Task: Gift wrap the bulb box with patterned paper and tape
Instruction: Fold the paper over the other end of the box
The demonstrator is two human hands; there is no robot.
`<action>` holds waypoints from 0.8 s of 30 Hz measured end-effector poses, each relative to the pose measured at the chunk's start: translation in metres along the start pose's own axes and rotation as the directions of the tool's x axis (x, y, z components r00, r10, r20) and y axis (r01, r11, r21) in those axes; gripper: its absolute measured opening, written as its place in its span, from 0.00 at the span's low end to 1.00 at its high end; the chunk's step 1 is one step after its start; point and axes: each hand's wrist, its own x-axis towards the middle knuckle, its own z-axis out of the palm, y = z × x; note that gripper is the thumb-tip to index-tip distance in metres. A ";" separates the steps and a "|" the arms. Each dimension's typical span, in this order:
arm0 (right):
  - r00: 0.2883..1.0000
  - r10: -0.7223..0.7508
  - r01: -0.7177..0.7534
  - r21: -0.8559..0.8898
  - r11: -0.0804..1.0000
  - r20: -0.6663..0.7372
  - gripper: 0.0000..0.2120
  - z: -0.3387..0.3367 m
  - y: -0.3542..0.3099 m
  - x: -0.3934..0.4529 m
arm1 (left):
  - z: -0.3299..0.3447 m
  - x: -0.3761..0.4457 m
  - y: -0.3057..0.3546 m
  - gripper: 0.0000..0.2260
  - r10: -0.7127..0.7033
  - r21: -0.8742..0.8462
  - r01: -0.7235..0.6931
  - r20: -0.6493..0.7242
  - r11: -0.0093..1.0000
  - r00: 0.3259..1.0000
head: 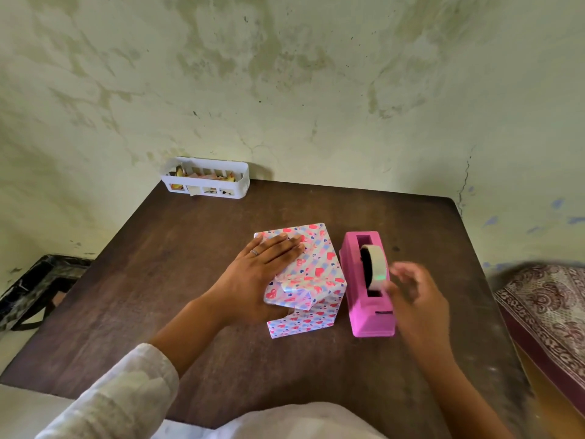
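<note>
The bulb box (311,280), covered in white paper with red and blue hearts, lies in the middle of the brown table (177,280). A folded paper flap sticks up at its near end. My left hand (262,267) lies flat on top of the box with straight fingers, pressing the paper down. Right of the box stands a pink tape dispenser (368,286) with a roll of tape (376,264) in it. My right hand (414,296) is blurred beside the dispenser, fingers loosely curled near the roll, holding nothing I can make out.
A white slotted basket (205,180) with paper scraps stands at the table's far left corner against the wall. A patterned bed cover (547,308) lies off the right edge. A dark frame (34,286) sits low at the left.
</note>
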 end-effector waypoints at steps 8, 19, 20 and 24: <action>0.794 0.515 -0.606 0.352 0.714 0.322 0.10 0.011 0.049 -0.010 | -0.001 0.003 -0.004 0.41 0.031 -0.010 -0.031 0.019 0.999 0.999; 0.671 0.596 -0.737 0.478 0.478 0.440 0.04 0.020 0.034 0.021 | -0.003 0.007 -0.020 0.42 0.125 0.048 -0.131 0.110 0.990 0.986; 0.682 0.591 -0.725 0.508 0.465 0.432 0.05 0.022 0.032 0.022 | -0.003 0.006 -0.019 0.42 0.121 0.042 -0.126 0.097 0.991 0.988; 0.717 0.588 -0.664 0.622 0.415 0.374 0.04 0.029 0.034 0.016 | -0.002 0.004 -0.019 0.42 0.112 0.016 -0.113 0.074 0.993 0.991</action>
